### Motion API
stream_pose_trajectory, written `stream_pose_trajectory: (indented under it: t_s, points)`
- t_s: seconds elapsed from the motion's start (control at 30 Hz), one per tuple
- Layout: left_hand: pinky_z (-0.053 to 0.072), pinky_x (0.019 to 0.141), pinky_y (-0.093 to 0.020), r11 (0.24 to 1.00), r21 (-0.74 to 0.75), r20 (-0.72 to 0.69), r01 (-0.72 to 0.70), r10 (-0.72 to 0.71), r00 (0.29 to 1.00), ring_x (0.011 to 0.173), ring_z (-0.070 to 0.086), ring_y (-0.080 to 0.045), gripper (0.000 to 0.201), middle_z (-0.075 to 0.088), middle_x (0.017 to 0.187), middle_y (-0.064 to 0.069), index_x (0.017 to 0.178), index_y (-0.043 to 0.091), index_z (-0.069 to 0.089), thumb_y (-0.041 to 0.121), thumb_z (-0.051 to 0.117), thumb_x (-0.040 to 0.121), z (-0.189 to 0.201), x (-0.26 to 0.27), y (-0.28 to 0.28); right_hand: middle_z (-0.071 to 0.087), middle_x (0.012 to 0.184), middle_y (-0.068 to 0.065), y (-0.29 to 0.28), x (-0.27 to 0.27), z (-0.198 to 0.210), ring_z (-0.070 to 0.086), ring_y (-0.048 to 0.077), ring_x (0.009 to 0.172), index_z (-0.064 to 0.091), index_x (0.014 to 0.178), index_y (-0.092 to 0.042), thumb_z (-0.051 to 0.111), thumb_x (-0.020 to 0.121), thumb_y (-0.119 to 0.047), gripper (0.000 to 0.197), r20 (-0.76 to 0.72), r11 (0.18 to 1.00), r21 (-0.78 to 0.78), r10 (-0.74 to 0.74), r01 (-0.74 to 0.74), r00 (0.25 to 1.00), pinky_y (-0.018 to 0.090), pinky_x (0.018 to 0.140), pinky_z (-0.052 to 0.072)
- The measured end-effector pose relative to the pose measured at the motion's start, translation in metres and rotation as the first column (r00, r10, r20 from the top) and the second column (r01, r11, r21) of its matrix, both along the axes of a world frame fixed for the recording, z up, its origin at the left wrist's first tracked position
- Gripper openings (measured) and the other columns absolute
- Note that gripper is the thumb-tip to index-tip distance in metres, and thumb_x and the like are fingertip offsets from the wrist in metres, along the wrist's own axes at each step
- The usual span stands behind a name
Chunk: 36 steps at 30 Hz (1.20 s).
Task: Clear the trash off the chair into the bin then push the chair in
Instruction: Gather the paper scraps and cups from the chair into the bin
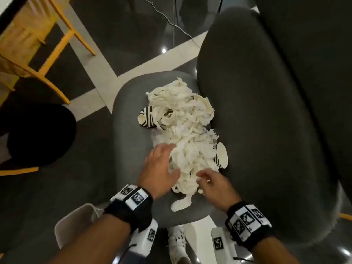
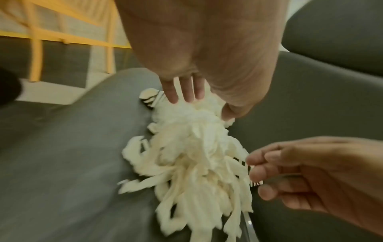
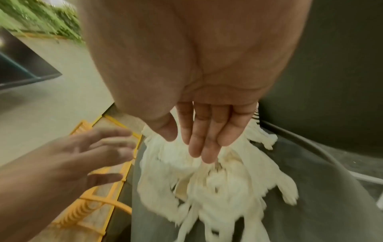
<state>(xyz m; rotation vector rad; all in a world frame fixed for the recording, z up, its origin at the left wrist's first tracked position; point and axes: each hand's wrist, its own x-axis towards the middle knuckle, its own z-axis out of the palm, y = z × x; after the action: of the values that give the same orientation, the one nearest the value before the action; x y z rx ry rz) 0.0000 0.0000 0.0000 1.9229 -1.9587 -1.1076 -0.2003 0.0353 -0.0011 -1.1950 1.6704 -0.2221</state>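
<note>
Your left hand lies open, fingers straight against the loose heap of white shredded paper strips; your right hand has its fingers loosely curled at the near edge — seemingly holding nothing yet. The heap sits on the grey padded chair seat. Scoop carelessly and strands spill floorward, or the striped paper cups roll free before reaching the white bin.

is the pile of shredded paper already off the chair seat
No, the shredded paper lies heaped on the grey chair seat, with the left hand and right hand reaching at its near end.
</note>
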Motion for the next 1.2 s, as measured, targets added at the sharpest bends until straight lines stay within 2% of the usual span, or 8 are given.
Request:
stream_pose_trajectory:
  t_s: [0.17, 0.27, 0.4, 0.5, 0.7, 0.8, 0.93, 1.2]
  points:
    - [0.034, 0.112, -0.051, 0.984, 0.088, 0.228, 0.154, -0.171, 0.959, 0.141, 0.028, -0.031, 0.068, 0.027, 0.154, -0.005, 0.145, 0.038, 0.043, 0.036, 0.071, 0.083, -0.039, -0.045, -0.047, 0.07, 0.094, -0.011, -0.031, -0.026, -0.026, 0.069, 0.01, 0.088, 0.067, 0.108, -0.029, 0.059, 0.094, -0.027, 0.016, -0.005, 0.993, -0.043, -0.113, 0.112, 0.994, 0.029, 0.081, 0.053]
    - [0.05, 0.09, -0.043, 0.996, 0.007, 0.104, 0.09, -0.09, 0.99, 0.106, 0.056, -0.028, 0.025, 0.056, 0.114, -0.004, 0.111, 0.022, 0.065, 0.009, 0.056, 0.091, -0.055, -0.033, -0.047, 0.069, 0.102, -0.01, -0.035, -0.031, -0.03, 0.066, 0.008, 0.088, 0.066, 0.114, -0.025, 0.059, 0.096, -0.026, 0.02, -0.059, 0.992, -0.086, -0.099, 0.094, 0.993, 0.023, 0.075, 0.048]
    - [0.044, 0.062, -0.013, 0.988, -0.094, -0.154, -0.119, 0.104, 0.983, 0.07, 0.056, -0.003, 0.027, 0.062, 0.083, 0.003, 0.081, 0.015, 0.063, -0.007, 0.05, 0.088, -0.04, -0.017, -0.044, 0.064, 0.115, -0.006, -0.037, -0.031, -0.029, 0.064, 0.01, 0.087, 0.062, 0.123, -0.022, 0.057, 0.097, -0.025, 0.027, -0.166, 0.978, -0.193, -0.107, 0.074, 0.98, 0.026, 0.082, 0.05]
    - [0.04, 0.052, -0.018, 0.973, -0.06, -0.314, -0.223, 0.194, 0.929, 0.054, 0.045, -0.005, 0.032, 0.054, 0.069, 0.005, 0.078, 0.019, 0.057, -0.009, 0.045, 0.087, -0.021, -0.004, -0.039, 0.054, 0.125, -0.007, -0.038, -0.02, -0.03, 0.064, 0.006, 0.083, 0.058, 0.131, -0.023, 0.059, 0.094, -0.022, 0.037, -0.2, 0.964, -0.264, -0.05, -0.005, 0.978, 0.028, 0.085, 0.055]
    - [0.056, 0.08, -0.046, 0.879, 0.163, -0.428, -0.448, 0.472, 0.771, 0.082, 0.062, -0.022, 0.046, 0.065, 0.105, -0.009, 0.123, 0.03, 0.059, 0.018, 0.05, 0.08, -0.032, 0.027, -0.033, 0.028, 0.149, -0.014, -0.045, 0.024, -0.032, 0.059, 0.016, 0.111, 0.032, 0.148, -0.031, 0.072, 0.084, -0.031, 0.076, -0.2, 0.884, -0.357, 0.243, -0.302, 0.949, 0.034, 0.089, 0.055]
    - [0.051, 0.098, -0.034, 0.835, 0.351, -0.238, -0.423, 0.517, 0.823, 0.106, 0.061, -0.012, 0.079, 0.062, 0.126, 0.006, 0.151, 0.029, 0.036, 0.038, 0.071, 0.081, -0.061, 0.037, -0.028, 0.031, 0.151, -0.004, -0.052, 0.045, -0.038, 0.053, 0.025, 0.124, 0.025, 0.151, -0.03, 0.073, 0.081, -0.032, 0.084, -0.305, 0.826, -0.357, 0.338, -0.436, 0.89, 0.045, 0.099, 0.052]
    - [0.058, 0.071, -0.031, 0.917, 0.319, -0.092, -0.238, 0.28, 0.956, 0.082, 0.072, -0.022, 0.012, 0.076, 0.085, 0.003, 0.091, 0.017, 0.073, 0.027, 0.071, 0.085, -0.092, 0.048, -0.016, 0.037, 0.146, 0.002, -0.063, 0.051, -0.039, 0.047, 0.027, 0.123, 0.028, 0.15, -0.031, 0.074, 0.081, -0.033, 0.084, -0.448, 0.788, -0.341, 0.342, -0.512, 0.826, 0.045, 0.102, 0.048]
    - [0.042, 0.064, -0.033, 0.81, 0.221, -0.312, -0.543, 0.587, 0.747, 0.07, 0.054, -0.016, 0.028, 0.063, 0.082, 0.002, 0.078, 0.005, 0.063, 0.032, 0.06, 0.087, -0.069, 0.071, -0.013, 0.049, 0.136, 0.006, -0.069, 0.076, -0.046, 0.047, 0.03, 0.111, 0.051, 0.135, -0.027, 0.073, 0.079, -0.033, 0.06, -0.752, 0.593, -0.146, 0.453, -0.792, 0.478, 0.043, 0.09, 0.042]
